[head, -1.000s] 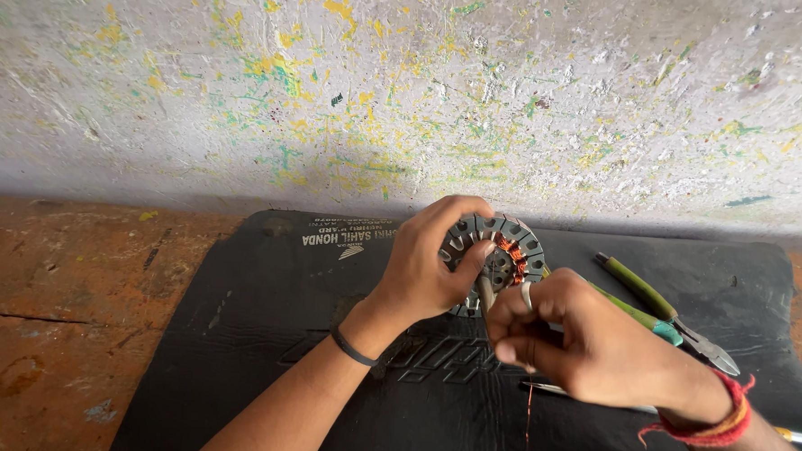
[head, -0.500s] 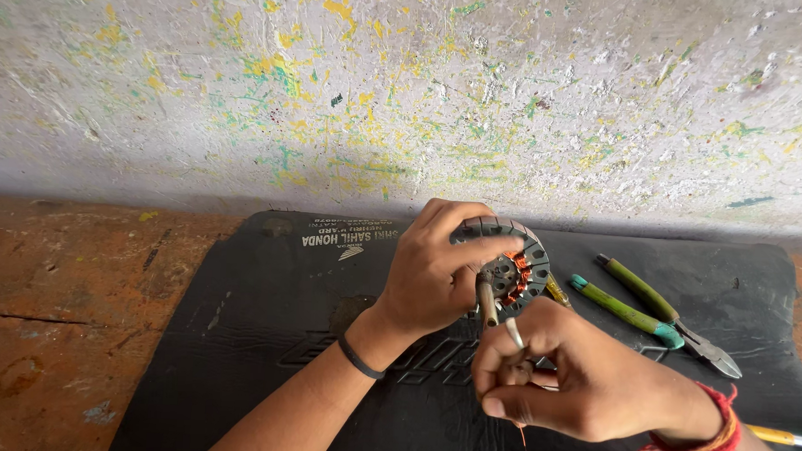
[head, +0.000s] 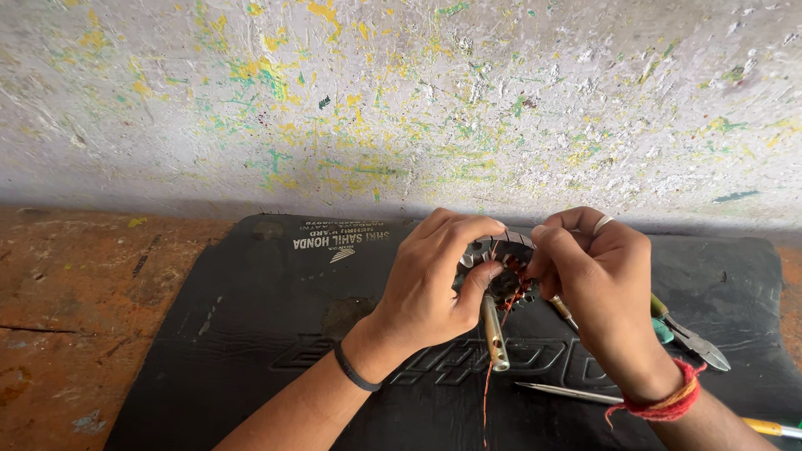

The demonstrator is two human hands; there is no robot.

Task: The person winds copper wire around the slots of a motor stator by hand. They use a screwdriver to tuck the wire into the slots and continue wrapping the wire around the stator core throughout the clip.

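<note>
My left hand grips a round metal stator with dark teeth and copper windings, held above a black rubber mat. A short metal rod sticks down from under my left thumb. My right hand, with a ring and a red wrist thread, pinches the stator's right edge from above. A thin copper wire hangs down from the stator toward the mat.
Pliers with green handles lie on the mat behind my right wrist. A screwdriver with a yellow-green handle lies near the right front. The mat rests on a worn reddish wooden bench against a paint-speckled wall.
My right hand rose from below the stator to its upper right edge. The metal rod it was holding now hangs under my left thumb. The stator stayed in my left hand.
</note>
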